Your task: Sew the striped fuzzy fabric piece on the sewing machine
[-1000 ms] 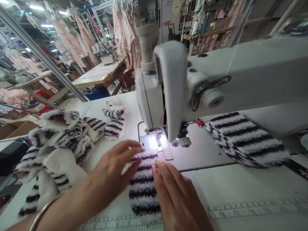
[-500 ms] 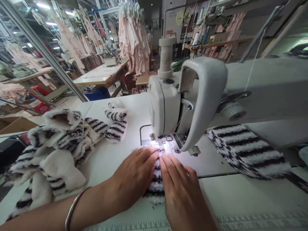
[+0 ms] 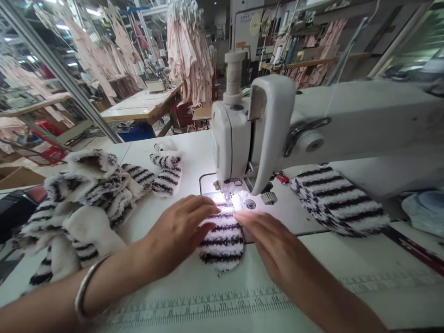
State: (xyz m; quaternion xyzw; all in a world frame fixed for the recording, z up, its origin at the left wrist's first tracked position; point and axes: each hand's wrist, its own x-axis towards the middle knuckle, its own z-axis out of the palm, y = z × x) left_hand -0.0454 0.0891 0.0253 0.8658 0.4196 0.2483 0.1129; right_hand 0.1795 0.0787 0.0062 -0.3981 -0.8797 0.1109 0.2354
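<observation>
A fuzzy black-and-white striped fabric piece (image 3: 224,238) with a rounded near end lies flat on the machine bed. Its far end reaches under the lit needle area of the white sewing machine (image 3: 231,138). My left hand (image 3: 182,226), a bangle at its wrist, rests at the piece's left edge with fingers stretched and thumb apart. Along the right edge lies my right hand (image 3: 274,240), fingers extended, tips by the presser foot (image 3: 227,195). Neither hand grips the fabric.
Striped and cream fuzzy pieces (image 3: 93,212) are heaped at the left. A stack of striped pieces (image 3: 340,201) lies right of the needle, near a small red tool (image 3: 282,177). A ruler scale (image 3: 194,307) runs along the front. Pink garments (image 3: 189,60) hang behind.
Both hands have spread apart, uncovering more of the striped piece between them. My right hand has moved outward to the right. The camera view has shifted slightly.
</observation>
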